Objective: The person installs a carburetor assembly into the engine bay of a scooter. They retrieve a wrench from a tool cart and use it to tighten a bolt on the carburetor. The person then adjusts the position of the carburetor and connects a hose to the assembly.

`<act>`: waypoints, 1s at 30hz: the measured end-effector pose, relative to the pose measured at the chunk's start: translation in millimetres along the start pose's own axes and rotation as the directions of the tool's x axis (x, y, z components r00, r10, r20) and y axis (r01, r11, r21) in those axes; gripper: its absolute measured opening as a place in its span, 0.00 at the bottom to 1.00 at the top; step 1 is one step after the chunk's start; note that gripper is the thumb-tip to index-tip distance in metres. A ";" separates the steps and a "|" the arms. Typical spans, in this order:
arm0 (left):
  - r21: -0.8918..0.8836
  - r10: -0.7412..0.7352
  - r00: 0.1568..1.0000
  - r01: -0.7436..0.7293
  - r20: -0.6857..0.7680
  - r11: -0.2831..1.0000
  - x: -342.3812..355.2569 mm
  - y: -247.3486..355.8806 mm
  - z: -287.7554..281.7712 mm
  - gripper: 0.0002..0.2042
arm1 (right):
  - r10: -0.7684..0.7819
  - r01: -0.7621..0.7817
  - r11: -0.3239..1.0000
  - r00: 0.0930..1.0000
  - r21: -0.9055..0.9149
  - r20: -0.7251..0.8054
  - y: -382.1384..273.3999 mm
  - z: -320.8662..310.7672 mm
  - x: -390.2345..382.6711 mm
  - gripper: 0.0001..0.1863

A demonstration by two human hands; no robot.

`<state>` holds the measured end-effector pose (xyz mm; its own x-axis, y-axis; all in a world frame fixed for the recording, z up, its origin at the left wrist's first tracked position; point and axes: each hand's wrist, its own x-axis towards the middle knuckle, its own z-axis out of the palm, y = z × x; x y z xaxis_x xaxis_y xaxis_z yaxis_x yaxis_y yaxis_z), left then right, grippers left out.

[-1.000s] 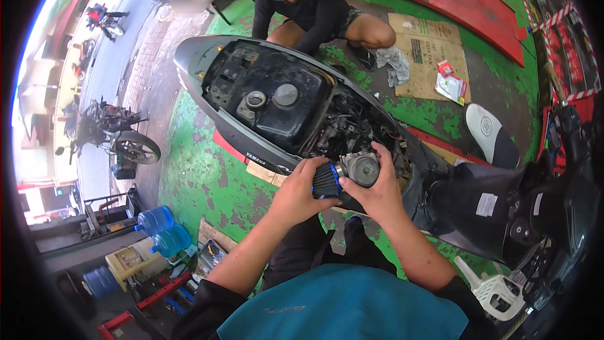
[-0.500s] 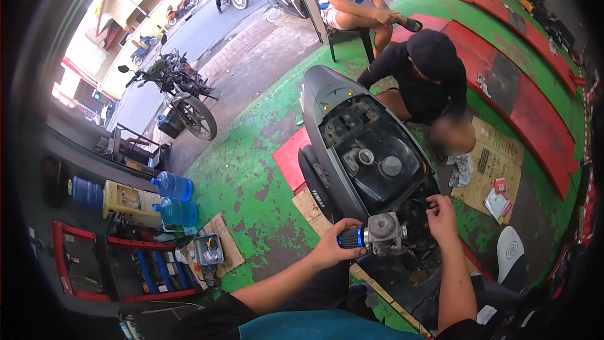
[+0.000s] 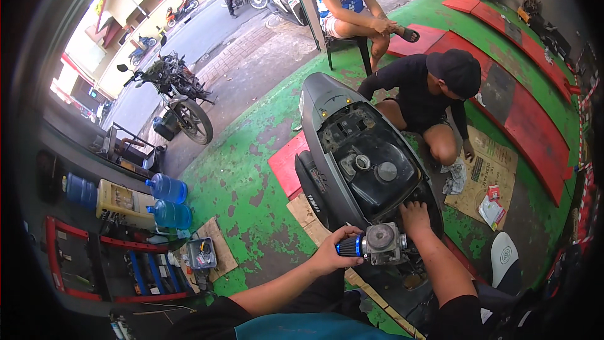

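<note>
My left hand [image 3: 335, 253] is closed around a black cone air filter [image 3: 348, 247] with a blue metal band. The filter is joined to a grey metal carburetor [image 3: 382, 238], which sits above the opened body of a grey scooter [image 3: 335, 151]. My right hand [image 3: 416, 219] reaches down into the scooter's bodywork, just behind the carburetor and beside the black fuel tank [image 3: 391, 190]. Its fingertips are hidden in the dark cavity, so I cannot see what they touch.
A crouching person in black [image 3: 434, 85] works at the scooter's far side, by a cardboard sheet [image 3: 481, 173]. Another person sits behind on a chair [image 3: 362, 53]. Blue water jugs [image 3: 168, 213], a parts tray [image 3: 202, 254] and a stripped motorcycle [image 3: 182, 97] stand left. Red ramps [image 3: 528, 116] lie right.
My right hand has moved left and down into the scooter's cavity. My left hand keeps its hold on the air filter. The crouching person has raised their head and shifted right.
</note>
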<state>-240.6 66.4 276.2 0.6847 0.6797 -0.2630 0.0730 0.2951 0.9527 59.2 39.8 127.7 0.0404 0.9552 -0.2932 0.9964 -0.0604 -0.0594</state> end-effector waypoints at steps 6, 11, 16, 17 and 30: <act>0.078 -0.070 0.997 0.071 -0.009 0.994 7.7 -2.0 9.8 0.33 | -0.105 0.119 0.975 0.991 0.186 -0.082 10.7 11.2 -28.4 0.13; 0.142 -0.013 0.999 0.019 -0.037 0.990 21.3 -1.9 24.0 0.33 | 0.077 0.054 0.902 0.956 0.427 -0.284 30.1 -21.8 -87.4 0.10; 0.190 0.069 0.997 -0.064 -0.024 0.980 52.8 4.3 41.5 0.32 | 0.285 0.109 0.725 0.852 0.680 -0.440 58.8 -19.2 -136.6 0.05; 0.171 0.053 0.998 -0.047 -0.029 0.984 57.9 5.6 45.0 0.33 | 0.323 0.100 0.710 0.834 0.697 -0.448 58.5 -17.3 -141.7 0.06; 0.073 0.067 0.987 -0.057 -0.144 0.996 76.7 -6.9 49.4 0.32 | 0.424 0.031 0.667 0.806 0.745 -0.413 22.6 -12.4 -157.6 0.07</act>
<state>-152.8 83.3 256.9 0.5766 0.7874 -0.2182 0.0869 0.2065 0.9746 76.2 -108.5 184.4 0.4861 0.8637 0.1330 0.6100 -0.2263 -0.7594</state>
